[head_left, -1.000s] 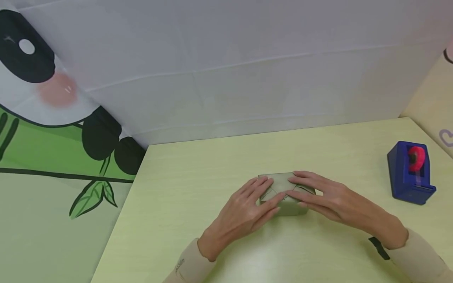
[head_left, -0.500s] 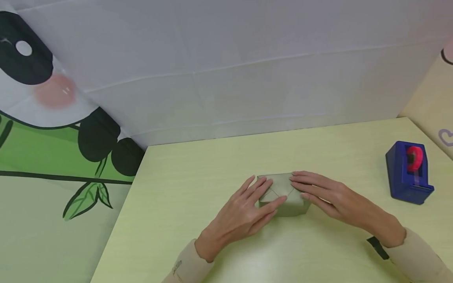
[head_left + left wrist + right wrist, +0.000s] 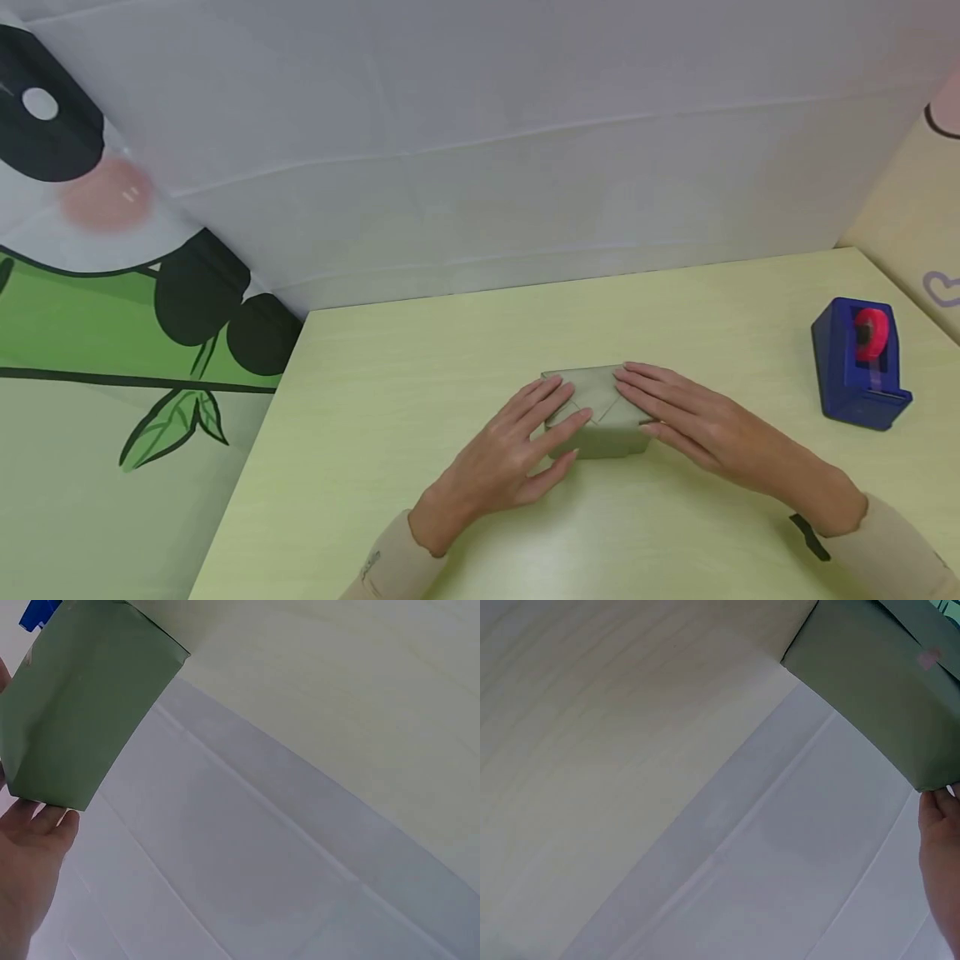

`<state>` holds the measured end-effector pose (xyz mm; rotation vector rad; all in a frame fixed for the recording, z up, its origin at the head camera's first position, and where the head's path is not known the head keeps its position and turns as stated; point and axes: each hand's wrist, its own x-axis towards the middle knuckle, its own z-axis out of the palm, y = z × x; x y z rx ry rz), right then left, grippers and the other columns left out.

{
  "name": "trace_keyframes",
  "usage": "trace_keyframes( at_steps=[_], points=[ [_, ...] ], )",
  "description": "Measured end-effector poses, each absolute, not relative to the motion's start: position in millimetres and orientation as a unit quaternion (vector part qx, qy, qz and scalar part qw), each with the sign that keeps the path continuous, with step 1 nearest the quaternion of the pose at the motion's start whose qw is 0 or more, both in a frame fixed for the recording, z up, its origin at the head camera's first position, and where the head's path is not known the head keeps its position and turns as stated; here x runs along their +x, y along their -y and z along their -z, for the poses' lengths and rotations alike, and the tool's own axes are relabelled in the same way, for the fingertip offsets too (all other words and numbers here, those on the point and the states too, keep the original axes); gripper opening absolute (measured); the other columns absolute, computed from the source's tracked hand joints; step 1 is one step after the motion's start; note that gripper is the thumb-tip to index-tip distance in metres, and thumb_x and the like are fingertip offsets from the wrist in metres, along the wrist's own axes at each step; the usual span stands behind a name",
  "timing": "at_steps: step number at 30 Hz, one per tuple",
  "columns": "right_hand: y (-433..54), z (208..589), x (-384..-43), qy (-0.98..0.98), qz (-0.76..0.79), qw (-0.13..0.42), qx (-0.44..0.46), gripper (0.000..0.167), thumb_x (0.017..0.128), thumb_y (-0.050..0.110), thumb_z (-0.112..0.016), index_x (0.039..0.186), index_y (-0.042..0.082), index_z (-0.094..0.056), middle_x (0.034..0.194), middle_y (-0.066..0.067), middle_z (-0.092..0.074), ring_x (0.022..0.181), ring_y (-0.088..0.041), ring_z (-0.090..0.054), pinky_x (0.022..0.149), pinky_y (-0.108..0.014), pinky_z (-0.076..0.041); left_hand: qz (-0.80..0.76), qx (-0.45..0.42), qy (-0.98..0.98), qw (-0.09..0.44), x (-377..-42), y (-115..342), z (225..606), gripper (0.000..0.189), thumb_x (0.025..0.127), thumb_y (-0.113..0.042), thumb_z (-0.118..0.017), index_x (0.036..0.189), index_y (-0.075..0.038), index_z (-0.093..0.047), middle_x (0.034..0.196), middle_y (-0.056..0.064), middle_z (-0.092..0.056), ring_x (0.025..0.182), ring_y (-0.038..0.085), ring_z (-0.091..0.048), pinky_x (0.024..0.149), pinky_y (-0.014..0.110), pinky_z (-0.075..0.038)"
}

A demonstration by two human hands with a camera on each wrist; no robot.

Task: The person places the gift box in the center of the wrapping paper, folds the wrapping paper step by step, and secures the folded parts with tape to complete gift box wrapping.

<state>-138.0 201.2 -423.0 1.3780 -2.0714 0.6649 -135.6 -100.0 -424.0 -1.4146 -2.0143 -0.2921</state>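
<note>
A small box (image 3: 606,440) wrapped in green paper sits on the table, with folded flaps forming diagonal creases on its top. My left hand (image 3: 501,458) lays fairly straight fingers over the top's left side. Over the right edge rests my right hand (image 3: 708,421), its fingers extended and close together. In the left wrist view the green wrapping (image 3: 82,705) hides part of that hand. The right wrist view shows a paper fold and a small pinkish patch (image 3: 930,658) on the box's side.
A blue tape dispenser (image 3: 858,367) with a red roll stands at the table's right side. A white sheet (image 3: 480,150) hangs behind the pale table (image 3: 390,375). A small black piece (image 3: 810,537) shows by the right sleeve.
My right hand's fingers have drawn back from the front middle to the box's right edge. The top flaps lie flatter. My left thumb has moved slightly down from the box's front.
</note>
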Motion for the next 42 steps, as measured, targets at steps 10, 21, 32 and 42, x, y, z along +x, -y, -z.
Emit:
trace_keyframes(
  at_steps=[10, 21, 32, 42],
  points=[
    [-199, 427, -134, 0.786, -0.267, 0.243, 0.502, 0.053, 0.114, 0.033, -0.038, 0.146, -0.006, -0.052, 0.151, -0.023, -0.050, 0.144, -0.036, -0.042, 0.122, -0.028, -0.024, 0.109, -0.524, 0.790, 0.299, -133, 105, 425, 0.051, 0.098, -0.028, -0.070, 0.144, -0.009, -0.059, 0.147, 0.019, -0.054, 0.142, 0.035, -0.047, 0.117, 0.048, -0.037],
    [-204, 417, -127, 0.789, -0.344, 0.234, 0.451, 0.052, 0.110, 0.038, -0.047, 0.139, -0.004, -0.059, 0.144, -0.021, -0.055, 0.139, -0.027, -0.046, 0.118, -0.022, -0.030, 0.146, -0.514, 0.799, 0.277, -130, 107, 414, 0.042, 0.102, -0.005, -0.061, 0.144, -0.009, -0.058, 0.143, 0.019, -0.056, 0.139, 0.033, -0.049, 0.117, 0.035, -0.037],
    [-214, 413, -121, 0.794, -0.354, 0.285, 0.404, 0.050, 0.108, 0.041, -0.053, 0.128, -0.003, -0.068, 0.125, -0.017, -0.065, 0.125, -0.016, -0.056, 0.110, -0.016, -0.037, 0.161, -0.514, 0.788, 0.298, -131, 110, 409, 0.037, 0.099, -0.004, -0.066, 0.135, -0.006, -0.064, 0.133, 0.018, -0.061, 0.130, 0.032, -0.056, 0.114, 0.034, -0.041],
    [-236, 417, -120, 0.819, -0.331, 0.354, 0.307, 0.056, 0.106, 0.049, -0.053, 0.114, -0.002, -0.074, 0.106, -0.015, -0.072, 0.113, 0.003, -0.058, 0.100, -0.007, -0.039, 0.165, -0.511, 0.788, 0.301, -131, 108, 408, 0.038, 0.096, -0.002, -0.069, 0.133, -0.006, -0.066, 0.131, 0.017, -0.063, 0.129, 0.032, -0.057, 0.114, 0.034, -0.041]
  ],
)
